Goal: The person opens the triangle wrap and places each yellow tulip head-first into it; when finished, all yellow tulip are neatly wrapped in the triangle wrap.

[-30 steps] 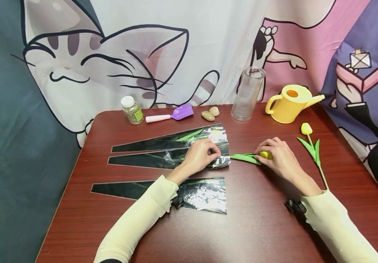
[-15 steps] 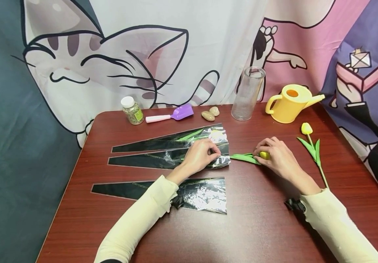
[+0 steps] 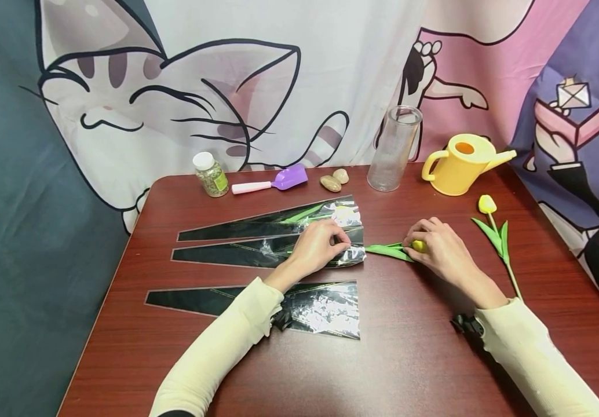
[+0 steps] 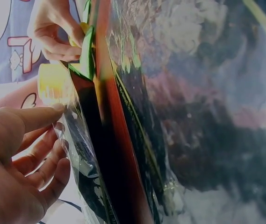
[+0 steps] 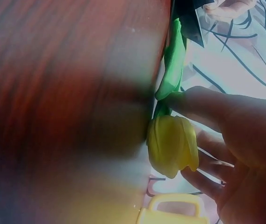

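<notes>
Sliding a yellow tulip [image 3: 389, 250] stem-first into the middle sleeve [image 3: 242, 253] looks like the step in hand, around the centre of the frame. The left hand [image 3: 316, 244] pinches the sleeve's mouth between thumb and fingers, while the right hand [image 3: 437, 250], right of centre, grips the tulip just under its bloom. The stem's end seems to lie inside the film, with bloom and visible leaves outside, over the desk [image 3: 404, 365]. The next move probably calls for a gentle leftward push, mouth held parted, leaves kept from snagging.
</notes>
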A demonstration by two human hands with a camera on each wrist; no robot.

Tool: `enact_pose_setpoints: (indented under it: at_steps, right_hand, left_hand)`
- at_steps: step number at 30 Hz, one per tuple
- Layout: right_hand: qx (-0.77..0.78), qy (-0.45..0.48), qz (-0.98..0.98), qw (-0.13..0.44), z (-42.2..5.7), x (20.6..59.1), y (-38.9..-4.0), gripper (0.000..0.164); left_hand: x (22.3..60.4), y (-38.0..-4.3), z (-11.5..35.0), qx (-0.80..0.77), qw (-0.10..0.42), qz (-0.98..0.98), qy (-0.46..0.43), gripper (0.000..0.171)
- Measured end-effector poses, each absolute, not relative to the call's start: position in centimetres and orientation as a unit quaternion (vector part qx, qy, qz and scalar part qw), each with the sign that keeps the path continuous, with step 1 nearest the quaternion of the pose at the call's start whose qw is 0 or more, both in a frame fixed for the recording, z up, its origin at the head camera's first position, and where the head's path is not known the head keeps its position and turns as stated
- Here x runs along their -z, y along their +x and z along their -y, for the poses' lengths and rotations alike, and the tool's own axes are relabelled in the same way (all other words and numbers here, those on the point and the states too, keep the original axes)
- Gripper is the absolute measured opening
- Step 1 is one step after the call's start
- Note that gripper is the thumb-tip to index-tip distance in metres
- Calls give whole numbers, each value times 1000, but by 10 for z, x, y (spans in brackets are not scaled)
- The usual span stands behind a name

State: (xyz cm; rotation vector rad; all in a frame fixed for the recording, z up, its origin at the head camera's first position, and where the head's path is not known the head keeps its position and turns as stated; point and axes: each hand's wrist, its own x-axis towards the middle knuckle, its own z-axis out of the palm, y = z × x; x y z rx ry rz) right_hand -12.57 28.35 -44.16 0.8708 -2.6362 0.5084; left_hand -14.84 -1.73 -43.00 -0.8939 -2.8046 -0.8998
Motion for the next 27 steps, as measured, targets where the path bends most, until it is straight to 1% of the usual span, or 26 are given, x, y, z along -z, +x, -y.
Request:
enact_pose_setpoints:
  at_steps: [5,10,15,20,27]
  right_hand:
    - [-196,303,918,167,-284,440,-127,13]
    - [-249,301,904,174,-280,437,-129,13]
    - [-291,298,894,164,-270,435,-135,17]
    - [-306,300,892,144,-257,435,-140,15]
    - [-311,334,878,143,-239,439,-146,15]
  left_hand:
    - [430,-149,16,297,31,909,-290,5]
    - [431,-150,15,308,37,903,-297,4]
    - [430,-149,13,312,43,898,-306,4]
    - [429,-149,12,318,45,894,-313,4]
    - [427,-148,12,336,45,883,-324,4]
